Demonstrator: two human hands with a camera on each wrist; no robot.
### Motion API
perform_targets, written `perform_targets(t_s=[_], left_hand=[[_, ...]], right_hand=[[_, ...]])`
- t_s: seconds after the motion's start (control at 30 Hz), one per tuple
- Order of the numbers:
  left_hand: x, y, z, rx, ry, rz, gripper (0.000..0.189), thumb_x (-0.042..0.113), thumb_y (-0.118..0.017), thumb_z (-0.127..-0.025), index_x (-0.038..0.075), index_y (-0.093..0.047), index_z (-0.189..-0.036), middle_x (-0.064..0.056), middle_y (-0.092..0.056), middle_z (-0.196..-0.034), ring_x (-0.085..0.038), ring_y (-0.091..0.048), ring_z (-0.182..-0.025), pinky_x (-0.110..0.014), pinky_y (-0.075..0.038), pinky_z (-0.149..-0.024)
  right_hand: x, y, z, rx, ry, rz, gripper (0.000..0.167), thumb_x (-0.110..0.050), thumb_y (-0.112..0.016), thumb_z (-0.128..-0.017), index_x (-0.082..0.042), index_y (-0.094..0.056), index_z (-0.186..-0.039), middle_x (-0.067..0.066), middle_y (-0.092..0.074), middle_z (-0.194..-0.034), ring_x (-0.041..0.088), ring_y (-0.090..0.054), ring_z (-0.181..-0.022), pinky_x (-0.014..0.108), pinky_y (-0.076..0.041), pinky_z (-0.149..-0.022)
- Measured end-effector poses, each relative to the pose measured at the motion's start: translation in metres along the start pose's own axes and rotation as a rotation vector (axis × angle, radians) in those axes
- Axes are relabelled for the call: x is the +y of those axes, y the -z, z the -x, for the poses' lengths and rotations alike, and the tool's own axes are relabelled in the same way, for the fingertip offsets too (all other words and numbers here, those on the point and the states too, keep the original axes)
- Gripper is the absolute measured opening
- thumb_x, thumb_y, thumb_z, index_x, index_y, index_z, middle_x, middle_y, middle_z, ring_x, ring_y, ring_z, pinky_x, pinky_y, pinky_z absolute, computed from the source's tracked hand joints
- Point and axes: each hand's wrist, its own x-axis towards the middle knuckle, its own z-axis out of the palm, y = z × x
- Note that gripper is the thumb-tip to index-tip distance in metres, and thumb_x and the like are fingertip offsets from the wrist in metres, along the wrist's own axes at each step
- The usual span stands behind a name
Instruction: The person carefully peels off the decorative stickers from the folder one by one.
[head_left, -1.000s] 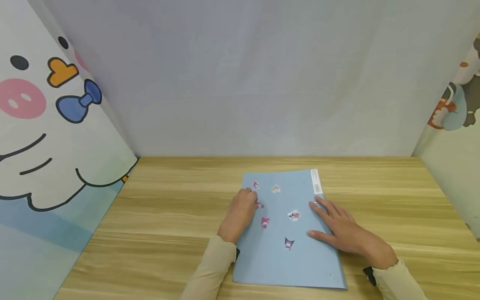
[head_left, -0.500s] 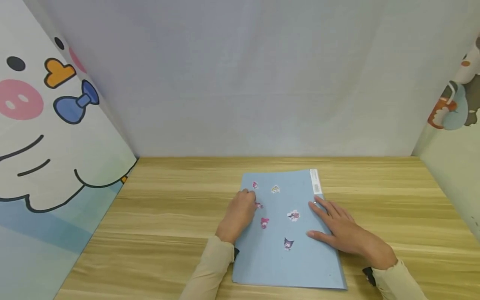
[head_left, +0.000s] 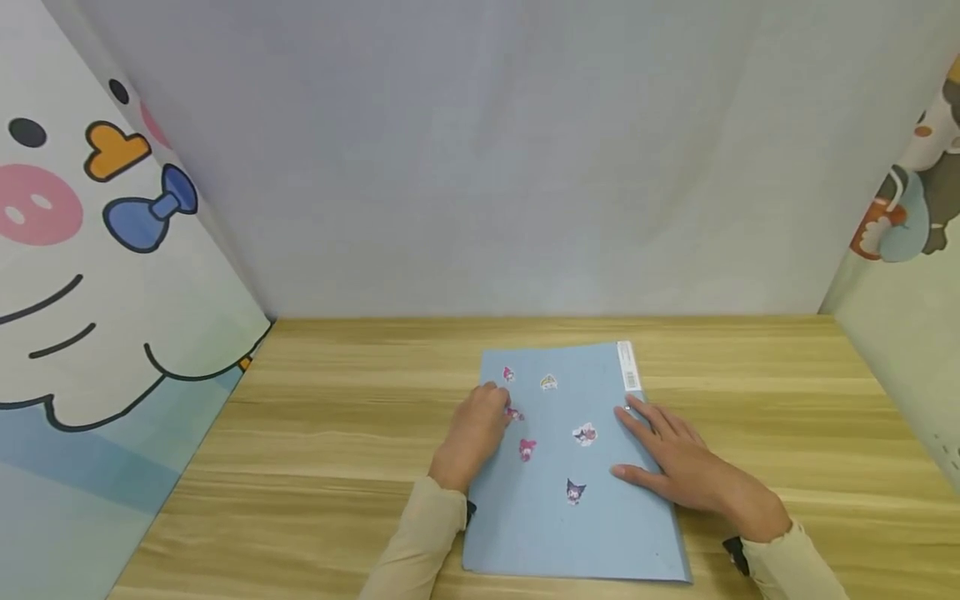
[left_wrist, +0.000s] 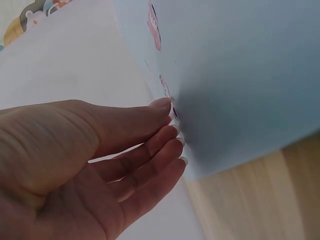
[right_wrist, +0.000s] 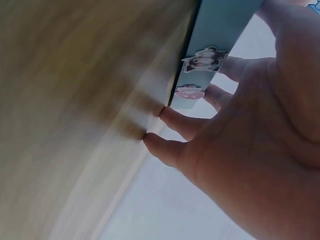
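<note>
A light blue folder (head_left: pixel 566 533) lies flat on the wooden table, with several small cartoon stickers on its cover. My left hand (head_left: pixel 471 433) is at its left side, fingers curled, thumb and fingertips pinching at a pink and purple sticker (head_left: pixel 514 413). In the left wrist view the thumb (left_wrist: pixel 145 115) meets the edge of that sticker, which is seen almost edge-on; how much of it is lifted cannot be told. My right hand (head_left: pixel 686 462) rests spread over the folder's right edge. In the right wrist view two fingertips (right_wrist: pixel 167 116) touch the table beside the folder.
A white barcode label (head_left: pixel 629 367) is on the folder's top right corner. The wooden table (head_left: pixel 322 450) extends to both sides and meets a pale backdrop (head_left: pixel 525 167) behind. Printed cartoon panels (head_left: pixel 97 292) stand at the left and right.
The left hand's fingertips and the sticker under them have shifted very slightly to the left. The right hand stays in place on the folder. The head view has moved a little.
</note>
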Motion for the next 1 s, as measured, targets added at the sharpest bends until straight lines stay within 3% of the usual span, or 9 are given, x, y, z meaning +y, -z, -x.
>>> perform_targets(t_s=[0.63, 1.0], left_hand=[[-0.0031, -0.0044, -0.0009, 0.025, -0.006, 0.008, 0.008, 0.001, -0.076, -0.091, 0.003, -0.068, -0.09, -0.007, -0.062, -0.086, -0.023, -0.06, -0.082, -0.037, -0.054, -0.074], [-0.0079, -0.0075, -0.002, 0.05, -0.035, 0.095, 0.01, -0.002, -0.073, -0.092, 0.003, -0.065, -0.09, -0.006, -0.062, -0.085, -0.021, -0.059, -0.08, -0.035, -0.053, -0.072]], right_hand=[[0.0033, -0.0028, -0.0015, 0.007, 0.008, 0.016, 0.077, -0.047, -0.065, -0.099, -0.001, -0.039, -0.155, 0.023, -0.028, -0.163, 0.051, -0.029, -0.144, 0.073, -0.026, -0.109], [0.0028, -0.002, -0.0013, 0.01, 0.004, 0.008, 0.077, -0.047, -0.065, -0.099, -0.001, -0.039, -0.155, 0.023, -0.028, -0.163, 0.051, -0.029, -0.144, 0.071, -0.024, -0.11]])
